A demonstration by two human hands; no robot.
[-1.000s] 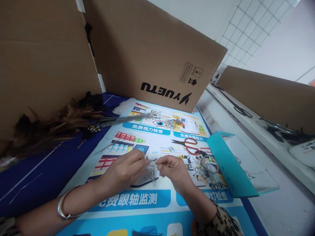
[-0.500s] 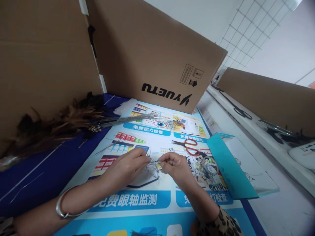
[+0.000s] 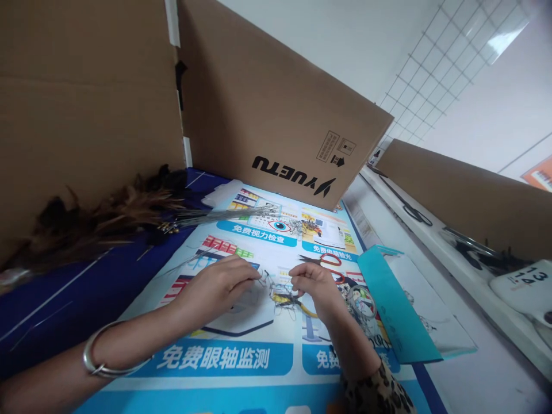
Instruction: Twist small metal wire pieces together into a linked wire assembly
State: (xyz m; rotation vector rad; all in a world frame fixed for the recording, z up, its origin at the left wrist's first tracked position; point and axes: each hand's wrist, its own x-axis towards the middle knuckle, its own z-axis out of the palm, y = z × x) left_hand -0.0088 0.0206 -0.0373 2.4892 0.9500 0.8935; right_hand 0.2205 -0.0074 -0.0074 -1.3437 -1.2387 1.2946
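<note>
My left hand [image 3: 226, 282], with a silver bangle [image 3: 92, 353] on its wrist, is closed in a pinch on a small tangle of thin dark wire [image 3: 268, 280] that sticks out past the fingertips. To its right my right hand [image 3: 314, 283] is also closed, thumb and fingers together. What lies between those fingers is too small to make out. Yellow-handled pliers [image 3: 307, 309] lie just below the right hand, with more loose wire around their jaws. Beyond that hand rest red-handled scissors [image 3: 330, 261], partly hidden by it.
Right of my right hand is a heap of wire pieces with a round clear dish [image 3: 361, 302]. A teal folder [image 3: 394, 310] lies beside it. Grey wire stems [image 3: 215, 217] and brown feathers [image 3: 125, 207] lie at the back left. Cardboard panels [image 3: 276, 98] stand behind.
My hands have drawn apart, the right one moving away from the wire tangle. The yellow-handled pliers now show between them. The view has shifted slightly.
</note>
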